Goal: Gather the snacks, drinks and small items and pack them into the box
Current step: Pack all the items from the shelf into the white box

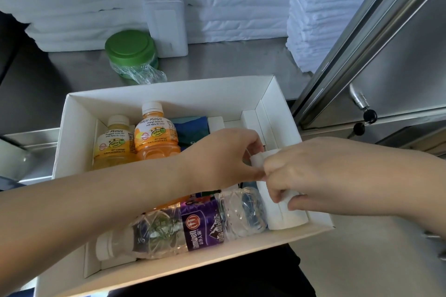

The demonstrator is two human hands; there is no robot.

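An open white box [79,113] sits in front of me on a steel counter. Inside stand two juice bottles, a yellow one [113,144] and an orange one [155,131], beside a dark teal packet [193,130]. A clear water bottle [183,226] with a purple label lies along the near wall. At the box's right end stands a white paper-wrapped roll [282,212]. My left hand [224,157] pinches its upper end and my right hand [311,173] grips it from the right, fingers curled round it. My arms hide the items in the box's middle.
Behind the box are a green-lidded jar [130,52] in plastic wrap and a white router-like device [166,26]. Stacked white towels [313,14] line the back. A steel cabinet door [398,60] with keys [366,118] stands at the right.
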